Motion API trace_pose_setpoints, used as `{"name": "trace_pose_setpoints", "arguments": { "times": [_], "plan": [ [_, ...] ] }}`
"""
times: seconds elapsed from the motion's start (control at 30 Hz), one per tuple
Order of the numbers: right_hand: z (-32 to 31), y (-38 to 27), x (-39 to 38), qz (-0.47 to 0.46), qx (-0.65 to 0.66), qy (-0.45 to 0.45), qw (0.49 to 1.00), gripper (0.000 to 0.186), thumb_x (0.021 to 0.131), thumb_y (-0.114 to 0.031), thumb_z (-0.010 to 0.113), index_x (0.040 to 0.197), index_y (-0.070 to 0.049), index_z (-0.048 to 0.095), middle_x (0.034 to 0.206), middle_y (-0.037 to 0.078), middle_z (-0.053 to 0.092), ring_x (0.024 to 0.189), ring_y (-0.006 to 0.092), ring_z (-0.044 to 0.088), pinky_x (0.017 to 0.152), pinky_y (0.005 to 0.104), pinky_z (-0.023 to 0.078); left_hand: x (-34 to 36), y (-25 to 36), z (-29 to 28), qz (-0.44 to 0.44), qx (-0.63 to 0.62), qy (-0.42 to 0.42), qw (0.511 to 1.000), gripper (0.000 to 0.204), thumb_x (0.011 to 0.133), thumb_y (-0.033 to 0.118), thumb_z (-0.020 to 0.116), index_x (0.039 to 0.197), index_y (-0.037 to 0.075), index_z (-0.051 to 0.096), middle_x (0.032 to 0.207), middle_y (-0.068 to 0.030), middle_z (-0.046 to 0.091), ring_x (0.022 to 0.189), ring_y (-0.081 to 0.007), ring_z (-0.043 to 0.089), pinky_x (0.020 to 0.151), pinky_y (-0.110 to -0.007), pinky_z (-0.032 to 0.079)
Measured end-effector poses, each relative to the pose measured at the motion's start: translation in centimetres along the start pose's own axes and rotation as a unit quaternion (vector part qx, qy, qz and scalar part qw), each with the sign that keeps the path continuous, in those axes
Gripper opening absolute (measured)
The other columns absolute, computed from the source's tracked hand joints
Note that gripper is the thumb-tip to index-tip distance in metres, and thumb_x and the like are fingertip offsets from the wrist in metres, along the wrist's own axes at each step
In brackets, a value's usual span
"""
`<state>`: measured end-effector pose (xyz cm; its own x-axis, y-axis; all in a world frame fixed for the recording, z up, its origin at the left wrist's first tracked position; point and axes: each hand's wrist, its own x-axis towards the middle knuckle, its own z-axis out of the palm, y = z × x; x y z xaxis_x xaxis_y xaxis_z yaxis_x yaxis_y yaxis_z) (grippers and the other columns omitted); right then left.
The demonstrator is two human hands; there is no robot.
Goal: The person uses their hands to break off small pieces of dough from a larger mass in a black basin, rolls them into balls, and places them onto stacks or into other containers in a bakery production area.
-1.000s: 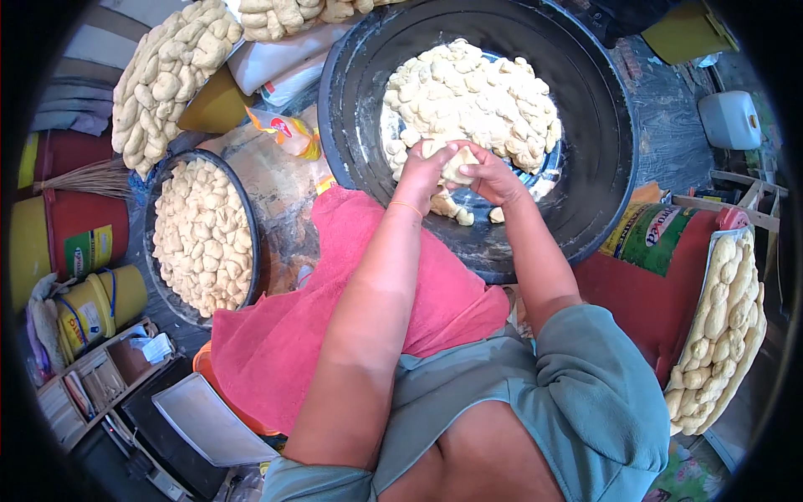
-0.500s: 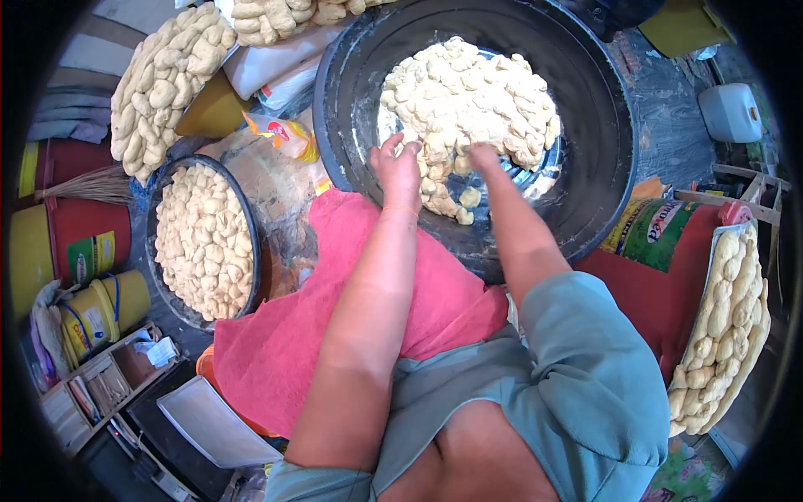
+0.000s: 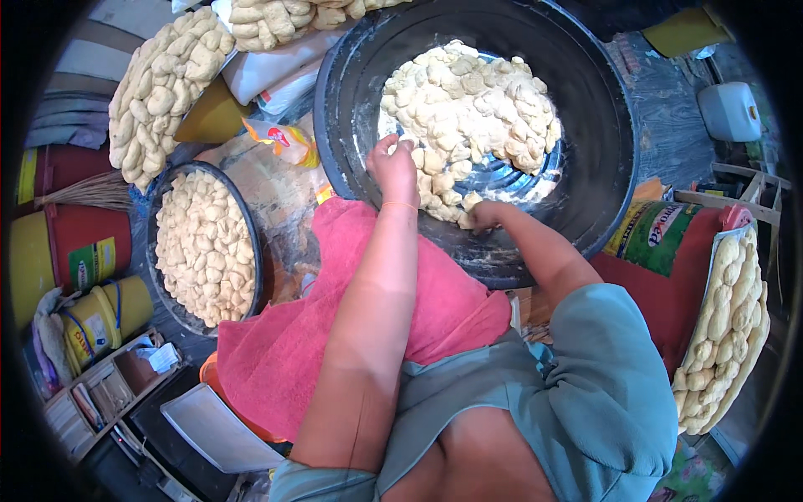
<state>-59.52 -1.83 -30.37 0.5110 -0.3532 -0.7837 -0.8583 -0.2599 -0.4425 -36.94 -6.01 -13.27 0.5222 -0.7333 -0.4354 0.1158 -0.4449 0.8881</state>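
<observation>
A big black round tub [image 3: 347,92] holds a heap of pale, floured dough pieces [image 3: 468,100]. My left hand [image 3: 393,170] is at the heap's left edge, its fingers curled in; what they hold, if anything, is mostly hidden. Lower in the tub, my right hand [image 3: 487,216] pinches a small dough piece [image 3: 472,201] at the near end of a strip of loose pieces. Bare tub bottom shows between that hand and the main heap. A pink towel [image 3: 376,276] lies across my lap, touching the tub's near side.
A smaller black basin [image 3: 255,251] full of dough pieces stands at the left. Trays of shaped dough [image 3: 163,92] rest on buckets at the upper left, and another dough tray [image 3: 723,335] is at the right beside a red bucket [image 3: 648,293]. An orange-and-white plastic packet [image 3: 288,144] lies by the tub.
My right hand has moved from the heap's lower edge down toward the tub's near side and now pinches a dough piece. The left hand has shifted slightly left, its fingers more curled.
</observation>
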Motion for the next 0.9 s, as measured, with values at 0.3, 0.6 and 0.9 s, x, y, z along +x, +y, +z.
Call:
{"name": "trace_pose_setpoints", "arguments": {
  "times": [0.3, 0.6, 0.9],
  "plan": [
    [1.2, -3.5, 5.1, 0.243, 0.328, 0.337, 0.849, 0.079, 0.068, -0.053, 0.074, 0.124, -0.001, 0.054, 0.118, 0.021, 0.059, 0.106, 0.0291, 0.058, 0.090, 0.0376, 0.045, 2.8, 1.3, 1.0, -0.041, -0.122, -0.052, 0.990, 0.025, 0.078, 0.009, 0.063, 0.102, 0.002, 0.061, 0.118, -0.0138, 0.051, 0.109, -0.0244, 0.048, 0.095, -0.033, 0.037],
    [-10.3, -5.6, -2.1, -0.061, 0.509, -0.044, 0.857, 0.042, 0.078, -0.022, 0.072, 0.115, -0.014, 0.054, 0.105, 0.006, 0.059, 0.095, 0.0142, 0.059, 0.060, 0.0269, 0.056, 5.6, 2.9, -1.3, -0.080, -0.189, -0.024, 0.978, 0.020, 0.080, 0.009, 0.060, 0.099, 0.002, 0.059, 0.092, -0.0049, 0.059, 0.081, -0.0142, 0.051, 0.076, -0.027, 0.041],
    [-3.6, 1.2, 6.2, 0.288, 0.332, 0.523, 0.730, 0.084, 0.076, -0.057, 0.064, 0.135, -0.003, 0.039, 0.129, 0.026, 0.045, 0.118, 0.0399, 0.043, 0.099, 0.0442, 0.036, 5.9, 2.9, 1.2, -0.095, -0.146, -0.116, 0.978, 0.025, 0.083, 0.023, 0.056, 0.105, 0.012, 0.059, 0.101, -0.0008, 0.058, 0.089, -0.0133, 0.054, 0.074, -0.031, 0.037]
  ]
}}
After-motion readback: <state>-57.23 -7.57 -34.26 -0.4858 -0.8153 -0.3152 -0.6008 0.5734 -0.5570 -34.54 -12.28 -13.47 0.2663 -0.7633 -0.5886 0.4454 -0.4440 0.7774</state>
